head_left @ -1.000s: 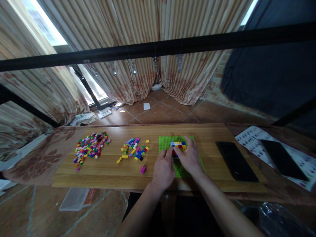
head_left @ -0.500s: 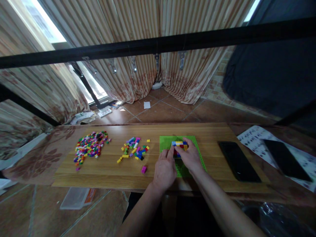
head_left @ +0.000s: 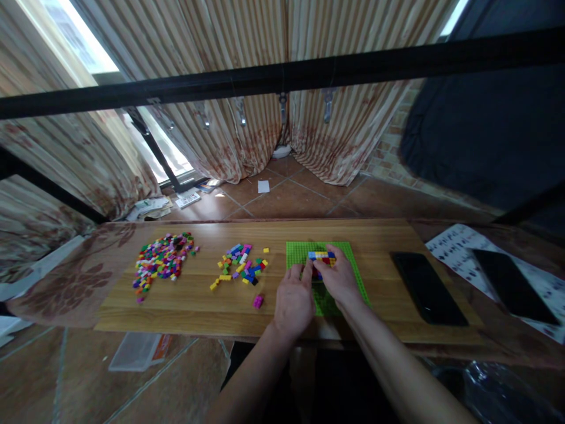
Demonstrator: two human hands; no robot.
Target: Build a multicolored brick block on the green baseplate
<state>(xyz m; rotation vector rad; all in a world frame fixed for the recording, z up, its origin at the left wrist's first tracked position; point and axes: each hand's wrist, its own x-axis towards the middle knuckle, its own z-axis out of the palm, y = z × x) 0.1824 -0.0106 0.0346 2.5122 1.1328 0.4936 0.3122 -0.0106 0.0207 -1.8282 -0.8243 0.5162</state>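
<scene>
A green studded baseplate [head_left: 300, 250] lies on the wooden board, right of the middle. On it stands a low block of toy bricks [head_left: 321, 257] in blue, white, yellow and red, partly covered by my fingers. My right hand [head_left: 339, 277] grips this block, its thumb at the near side and a finger round the far right corner. My left hand [head_left: 293, 299] rests at the left side of the block, its index fingertip touching the bricks close to the right thumb. Its other fingers are bent over the plate's left edge, with nothing visible in them.
Loose coloured bricks [head_left: 241, 265] lie left of the plate, and a bigger brick pile [head_left: 161, 259] is farther left. A magenta brick [head_left: 258, 301] lies near my left hand. A black phone [head_left: 427, 288] is at the right, beside a printed sheet [head_left: 450, 244]. A black bar [head_left: 282, 73] crosses above.
Both hands stay at the block with almost the same hold. My left hand's fingers have shifted very slightly; the view has moved a little.
</scene>
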